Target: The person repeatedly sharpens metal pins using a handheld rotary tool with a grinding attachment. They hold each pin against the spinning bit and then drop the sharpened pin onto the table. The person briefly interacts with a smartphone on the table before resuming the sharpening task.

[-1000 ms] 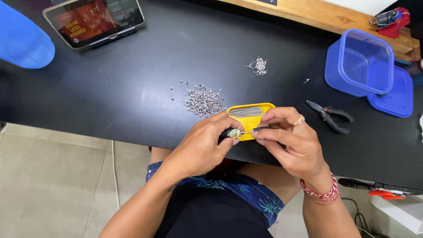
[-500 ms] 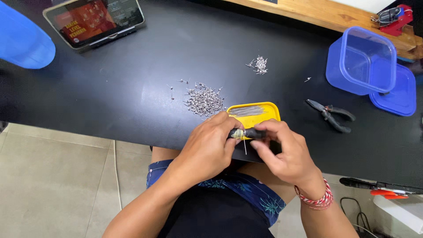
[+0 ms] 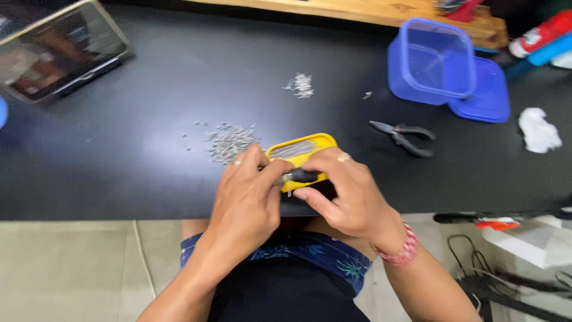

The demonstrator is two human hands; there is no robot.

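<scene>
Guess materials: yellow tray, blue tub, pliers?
Yellow tray: likely plastic; solid colour, rounded moulded rim, slight sheen.
Blue tub: translucent plastic; the table shows dimly through its walls.
Pliers: grey metal jaws by their dull glint; dark handles look rubber- or plastic-coated, though blur leaves that open.

Your counter [image 3: 119, 167]: matt black, smooth | your tray [image 3: 310, 143]: glossy yellow plastic | pins [image 3: 229, 140]: bright grey metal, loose heap | tool handle [image 3: 301, 176] between your fingers: dark, slightly shiny | pliers [image 3: 402, 134]: dull metal, dark handles | tub [image 3: 432, 59]: translucent blue plastic | shelf edge [image 3: 369, 12]: bare wood.
</scene>
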